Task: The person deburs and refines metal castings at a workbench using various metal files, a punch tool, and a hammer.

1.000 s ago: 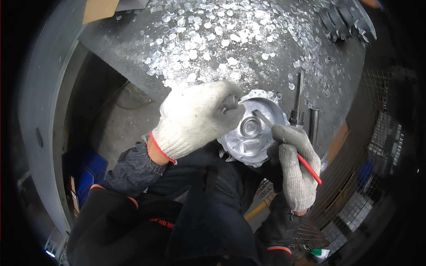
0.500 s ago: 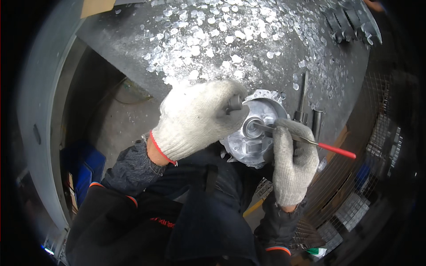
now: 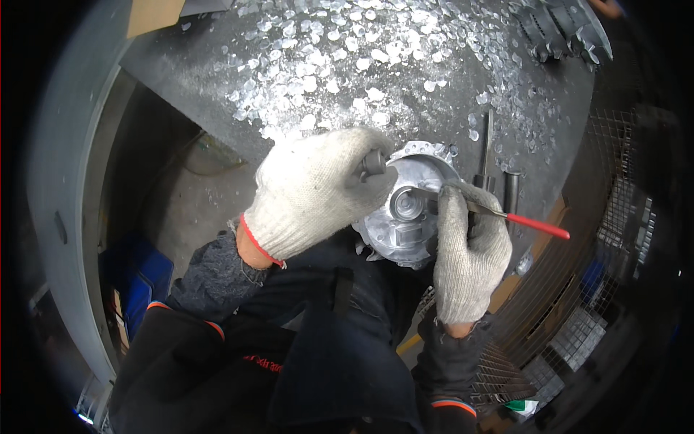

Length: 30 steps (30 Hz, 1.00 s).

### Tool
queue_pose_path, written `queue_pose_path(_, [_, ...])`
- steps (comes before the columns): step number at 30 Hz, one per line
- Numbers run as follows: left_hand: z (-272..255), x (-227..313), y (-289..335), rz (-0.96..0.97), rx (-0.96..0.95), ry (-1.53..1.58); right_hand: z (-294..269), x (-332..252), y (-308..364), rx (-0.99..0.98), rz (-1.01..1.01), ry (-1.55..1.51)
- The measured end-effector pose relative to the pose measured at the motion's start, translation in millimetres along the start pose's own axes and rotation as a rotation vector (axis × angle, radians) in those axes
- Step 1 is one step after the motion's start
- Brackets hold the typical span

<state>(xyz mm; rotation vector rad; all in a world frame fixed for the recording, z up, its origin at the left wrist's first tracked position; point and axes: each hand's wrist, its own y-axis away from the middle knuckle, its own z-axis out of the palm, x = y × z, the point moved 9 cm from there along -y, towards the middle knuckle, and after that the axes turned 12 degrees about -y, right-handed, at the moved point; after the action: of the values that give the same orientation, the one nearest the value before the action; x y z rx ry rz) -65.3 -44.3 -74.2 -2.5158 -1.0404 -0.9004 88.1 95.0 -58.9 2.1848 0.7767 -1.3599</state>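
At the bench edge (image 3: 217,94), the left hand (image 3: 311,192) clamps the round aluminium casting (image 3: 405,217) while the right hand (image 3: 470,253) pinches a red-handled scraper (image 3: 517,218) against its bore.

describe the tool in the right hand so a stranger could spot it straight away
Start at the grey worktable strewn with shiny metal chips, then find the round silver casting at its near edge. The right hand holds a thin tool against it, the only thing there with a red handle.

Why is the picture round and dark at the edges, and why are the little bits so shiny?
Head view: the fisheye lens bends straight edges and leaves a black rim; overhead light glares off the metal chips and the round metal casting; the white gloves look bright, the lap below lies in shadow.
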Motion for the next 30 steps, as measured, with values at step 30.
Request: queue_pose_path(30, [1, -2, 2, -0.012, 0.014, -0.032, -4, 2, 18, -0.146, -0.033, -0.138])
